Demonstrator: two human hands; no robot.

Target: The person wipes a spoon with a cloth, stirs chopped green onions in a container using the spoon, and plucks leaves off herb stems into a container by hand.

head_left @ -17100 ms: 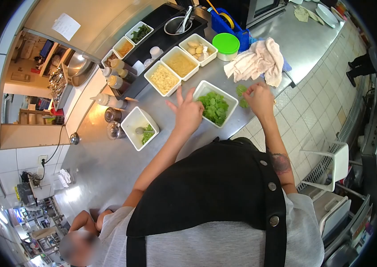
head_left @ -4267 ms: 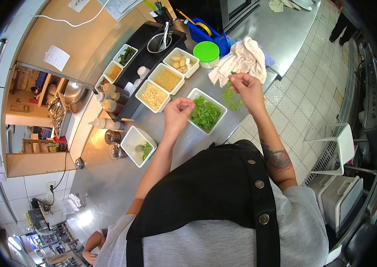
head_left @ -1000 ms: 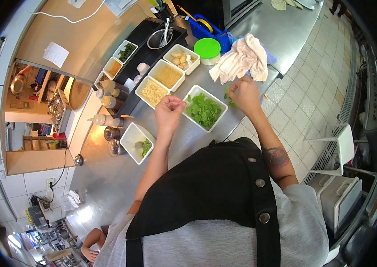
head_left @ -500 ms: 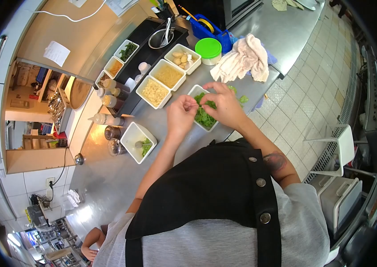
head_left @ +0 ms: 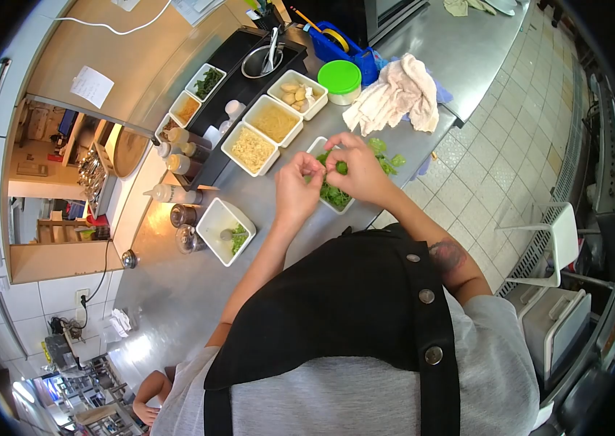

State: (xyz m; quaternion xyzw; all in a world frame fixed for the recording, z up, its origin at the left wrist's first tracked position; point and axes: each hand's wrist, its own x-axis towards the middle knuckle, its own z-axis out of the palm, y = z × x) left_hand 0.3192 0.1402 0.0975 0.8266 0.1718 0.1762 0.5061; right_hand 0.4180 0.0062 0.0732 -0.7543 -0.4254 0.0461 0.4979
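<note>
My left hand and my right hand are close together over a white tub of green leafy herb that looks like coriander. The fingers of both hands are pinched, their tips nearly meeting. A bit of green shows at my right fingertips, and a sprig appears to run between the two hands, though the stem is too small to see well. Behind my right hand, more coriander sprigs stick out. To the left stands another white tub, with a few green pieces at its bottom.
White tubs of chopped pale food, a yellowish paste and pale peeled pieces line the steel counter. Beyond are a green-lidded tub, a cloth and squeeze bottles. Another person's arm shows at lower left.
My fingertips have moved slightly and a green leaf now shows at my right fingers. More of the sprigs behind my right hand is visible. The containers stay in place.
</note>
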